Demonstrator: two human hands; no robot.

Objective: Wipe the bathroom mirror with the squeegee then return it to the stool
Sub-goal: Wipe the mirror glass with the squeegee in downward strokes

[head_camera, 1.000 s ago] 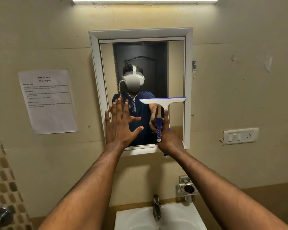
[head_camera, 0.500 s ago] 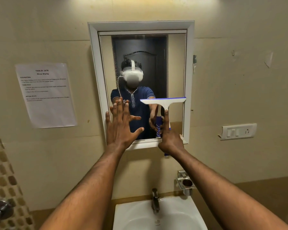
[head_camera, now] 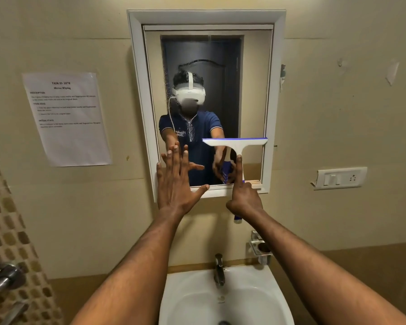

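A white-framed mirror point(head_camera: 253, 66) hangs on the beige wall ahead. A white squeegee point(head_camera: 234, 143) with a blue blade edge lies against the lower right of the glass, blade level. My right hand point(head_camera: 244, 198) grips its blue and white handle, index finger stretched up along the stem. My left hand point(head_camera: 176, 184) is flat, fingers spread, against the lower left of the mirror and its frame. Water streaks show on the left part of the glass. The stool is out of view.
A white basin point(head_camera: 223, 299) with a metal tap point(head_camera: 219, 269) sits below the mirror. A metal holder point(head_camera: 260, 248) is fixed to its right. A switch plate point(head_camera: 339, 178) is on the right wall, a printed sheet point(head_camera: 67, 118) on the left, a shower valve point(head_camera: 4, 275) at far left.
The squeegee and my right hand have slid down toward the mirror's lower edge. My left hand stays flat on the glass. My view has tilted down, showing more basin.
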